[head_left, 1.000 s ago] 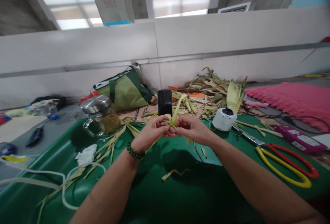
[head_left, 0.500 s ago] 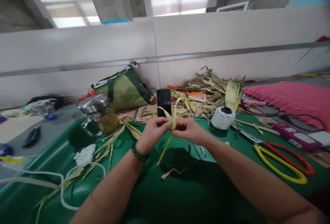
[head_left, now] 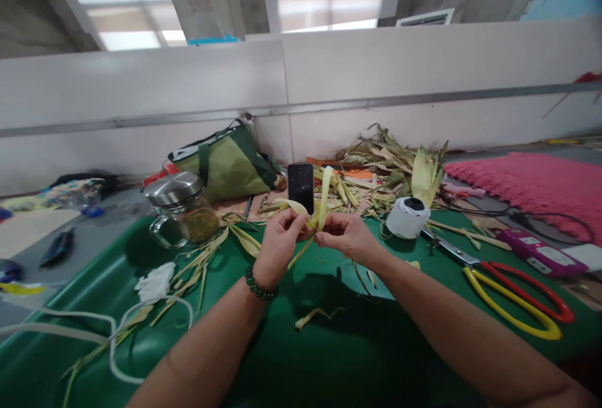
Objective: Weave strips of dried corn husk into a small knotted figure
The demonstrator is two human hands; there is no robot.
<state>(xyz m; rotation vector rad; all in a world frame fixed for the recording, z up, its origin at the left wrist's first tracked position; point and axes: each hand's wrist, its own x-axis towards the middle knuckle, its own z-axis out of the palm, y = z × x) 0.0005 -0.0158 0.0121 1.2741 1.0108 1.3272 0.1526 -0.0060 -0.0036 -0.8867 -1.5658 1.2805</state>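
Both hands meet in front of an upright phone (head_left: 300, 183), above the green work surface (head_left: 282, 358). My left hand (head_left: 281, 235), with a dark green bead bracelet (head_left: 258, 285) at the wrist, pinches pale yellow-green corn husk strips. My right hand (head_left: 347, 235) is closed on the same corn husk piece (head_left: 324, 195) from the other side. One strip of it stands up and curls over at the top; another spreads left over my left fingers. A thin tail pokes out below the hands. The exact spot where the fingertips grip is partly hidden.
To the right are a white thread spool (head_left: 407, 217), large scissors (head_left: 508, 295) with red and yellow handles, and a purple power strip (head_left: 540, 251). At left stand a glass mug (head_left: 176, 210) and a white cable (head_left: 115, 339). Husks (head_left: 380, 157) pile up behind.
My left hand has turned, and the left strip now lies lower and spreads wider. The upright strip has widened toward me, and the tail below looks shorter.
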